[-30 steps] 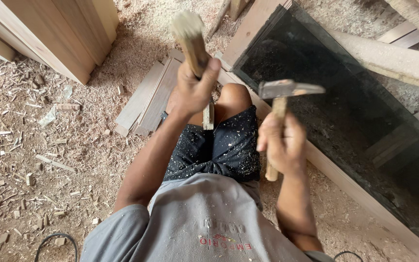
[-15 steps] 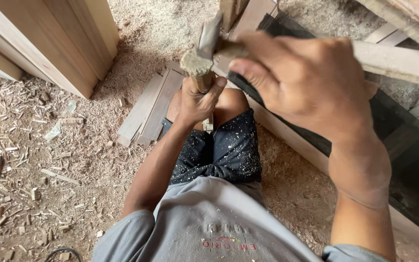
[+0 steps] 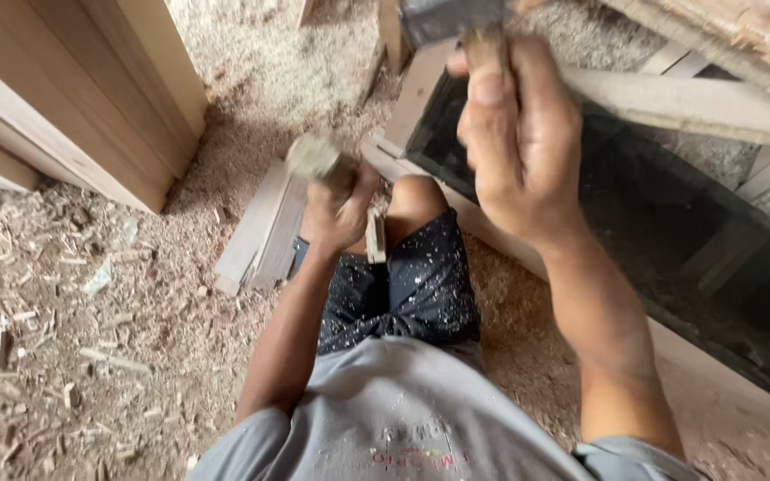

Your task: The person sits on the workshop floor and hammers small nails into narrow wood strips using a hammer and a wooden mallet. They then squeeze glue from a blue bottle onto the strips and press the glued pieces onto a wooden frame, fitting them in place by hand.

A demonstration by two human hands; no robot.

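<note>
My left hand (image 3: 336, 212) is closed around a wooden-handled chisel (image 3: 315, 158), held above my knee with its worn butt end pointing up. The chisel's lower end (image 3: 375, 236) shows below my fist. My right hand (image 3: 514, 142) is raised close to the camera, gripping the wooden handle of a hammer (image 3: 456, 20) whose dark metal head sits at the top edge of view. I sit on the floor in dark speckled shorts (image 3: 412, 285) and a grey shirt.
A long wooden frame with a dark panel (image 3: 670, 240) runs diagonally on the right. Wooden boards (image 3: 91, 98) stand at the upper left. Short planks (image 3: 260, 232) lie beside my knee. Sawdust and wood chips (image 3: 73, 312) cover the floor.
My right hand has lifted the hammer higher and nearer the camera. My left hand with the chisel has dropped slightly lower toward my knee.
</note>
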